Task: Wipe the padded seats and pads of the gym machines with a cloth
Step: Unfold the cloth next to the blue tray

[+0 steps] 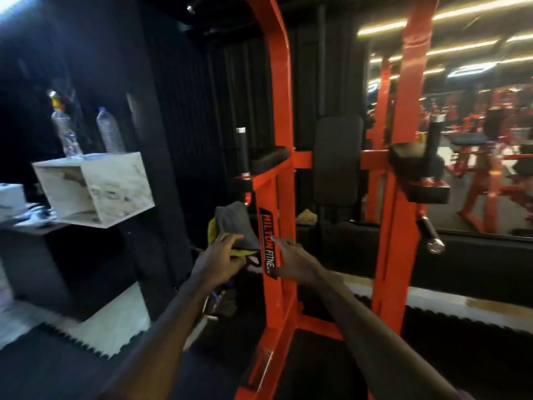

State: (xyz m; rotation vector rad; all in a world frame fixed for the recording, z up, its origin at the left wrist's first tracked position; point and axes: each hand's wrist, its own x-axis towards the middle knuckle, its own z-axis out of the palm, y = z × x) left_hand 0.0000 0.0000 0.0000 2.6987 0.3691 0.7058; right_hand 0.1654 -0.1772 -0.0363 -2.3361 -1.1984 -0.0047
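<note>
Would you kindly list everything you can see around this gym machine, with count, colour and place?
machine frame: one, red, centre, with a black label on its left post
back pad: one, black, upright between the posts
arm pads: two, black, one on each side arm; the second on the right
handles: two, black with silver caps, upright by the arm pads
cloth: one, grey with yellow under it, beside the left post
bottles: two, clear, on the box at left
box: one, white marbled, open-sided, left
mirror: one, right wall, reflecting red machines
left hand: grips the cloth
right hand: fingers spread, near the label
</note>
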